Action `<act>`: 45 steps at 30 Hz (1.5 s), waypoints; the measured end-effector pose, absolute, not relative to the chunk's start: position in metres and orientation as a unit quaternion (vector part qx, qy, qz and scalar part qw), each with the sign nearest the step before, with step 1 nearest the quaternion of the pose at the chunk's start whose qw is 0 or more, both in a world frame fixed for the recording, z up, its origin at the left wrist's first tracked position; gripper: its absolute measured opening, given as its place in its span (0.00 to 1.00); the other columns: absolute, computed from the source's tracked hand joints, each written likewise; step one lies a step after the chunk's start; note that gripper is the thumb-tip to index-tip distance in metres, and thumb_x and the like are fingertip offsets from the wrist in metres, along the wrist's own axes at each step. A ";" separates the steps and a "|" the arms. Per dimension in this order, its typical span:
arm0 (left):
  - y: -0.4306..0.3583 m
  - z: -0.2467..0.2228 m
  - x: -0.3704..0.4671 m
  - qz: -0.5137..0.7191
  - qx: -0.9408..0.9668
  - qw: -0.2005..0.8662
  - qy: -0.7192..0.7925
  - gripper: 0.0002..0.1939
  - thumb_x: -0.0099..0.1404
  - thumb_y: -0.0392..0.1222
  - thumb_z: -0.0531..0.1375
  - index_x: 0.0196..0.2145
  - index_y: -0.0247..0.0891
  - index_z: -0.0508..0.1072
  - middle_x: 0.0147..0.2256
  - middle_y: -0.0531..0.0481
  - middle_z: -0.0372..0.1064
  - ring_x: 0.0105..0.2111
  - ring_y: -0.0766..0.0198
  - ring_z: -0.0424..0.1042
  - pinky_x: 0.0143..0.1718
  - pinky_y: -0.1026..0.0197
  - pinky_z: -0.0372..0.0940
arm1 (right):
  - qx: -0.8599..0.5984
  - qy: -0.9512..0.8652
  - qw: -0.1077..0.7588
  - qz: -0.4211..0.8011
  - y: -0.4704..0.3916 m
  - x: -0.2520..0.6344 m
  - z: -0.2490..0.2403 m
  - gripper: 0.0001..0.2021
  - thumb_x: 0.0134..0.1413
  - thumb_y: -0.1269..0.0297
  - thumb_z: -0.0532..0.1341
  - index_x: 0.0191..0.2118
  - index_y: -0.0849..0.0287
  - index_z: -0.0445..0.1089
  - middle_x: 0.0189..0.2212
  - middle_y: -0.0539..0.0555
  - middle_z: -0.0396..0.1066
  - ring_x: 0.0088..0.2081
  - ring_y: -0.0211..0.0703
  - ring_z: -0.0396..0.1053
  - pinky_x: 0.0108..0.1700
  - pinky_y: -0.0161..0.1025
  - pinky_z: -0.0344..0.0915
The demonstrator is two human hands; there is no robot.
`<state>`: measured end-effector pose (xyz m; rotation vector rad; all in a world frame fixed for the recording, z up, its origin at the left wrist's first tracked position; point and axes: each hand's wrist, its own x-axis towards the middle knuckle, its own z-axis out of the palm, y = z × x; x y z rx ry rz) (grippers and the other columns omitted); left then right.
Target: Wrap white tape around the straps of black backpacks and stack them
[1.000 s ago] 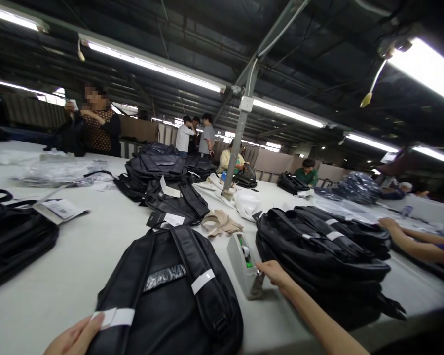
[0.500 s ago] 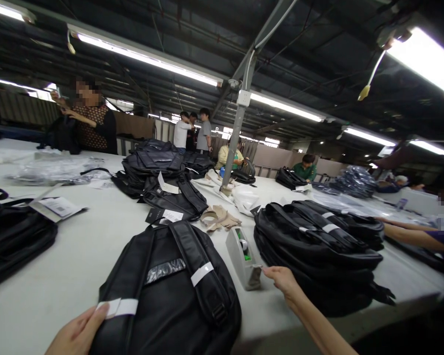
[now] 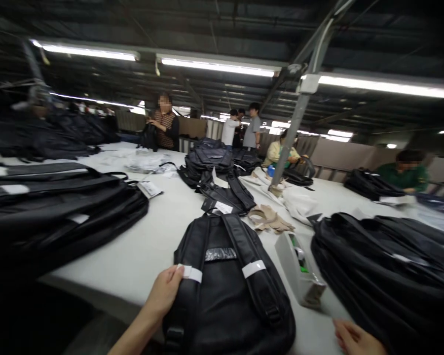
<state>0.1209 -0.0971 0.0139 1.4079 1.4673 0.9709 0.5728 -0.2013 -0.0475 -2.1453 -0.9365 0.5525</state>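
Pinching a white strip (image 3: 195,274) on a black backpack (image 3: 225,305)

Far left, black bags (image 3: 107,212) lie stacked on the white table (image 3: 151,241); next, the left hand (image 3: 165,291) has thumb and fingers tight on the strip, which crosses one strap of the backpack, lying straps-up at the table's near edge. A second strip (image 3: 254,268) crosses its other strap. Just right stands a grey tape dispenser (image 3: 289,264). The right hand (image 3: 355,337), fingers bent, is apart from it; whether it holds anything I cannot tell. More bags (image 3: 358,271) fill the right.
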 end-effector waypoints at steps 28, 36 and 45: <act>-0.097 -0.005 0.120 0.430 0.542 0.456 0.560 0.20 0.59 0.57 0.51 0.23 0.36 0.65 0.21 0.53 0.61 0.25 0.64 0.60 0.27 0.64 0.54 | -0.538 -0.683 0.208 0.449 -0.063 0.269 0.029 0.15 0.45 0.59 0.58 0.16 0.63 0.64 0.12 0.48 0.61 0.15 0.31 0.57 0.17 0.29 0.50; -0.093 -0.008 0.123 0.455 0.504 0.518 0.520 0.19 0.57 0.55 0.55 0.26 0.34 0.69 0.24 0.50 0.67 0.26 0.62 0.65 0.28 0.63 0.58 | -0.564 -0.598 0.297 0.485 -0.066 0.271 0.005 0.21 0.43 0.55 0.62 0.41 0.61 0.57 0.13 0.42 0.62 0.10 0.32 0.53 0.11 0.28 0.49; -0.097 0.019 0.109 0.445 0.410 0.592 0.532 0.22 0.53 0.58 0.59 0.31 0.33 0.71 0.26 0.49 0.70 0.27 0.61 0.67 0.28 0.63 0.62 | -0.640 -0.638 0.385 0.186 -0.070 0.382 0.038 0.17 0.50 0.52 0.55 0.42 0.59 0.65 0.24 0.51 0.69 0.27 0.42 0.68 0.33 0.38 0.62</act>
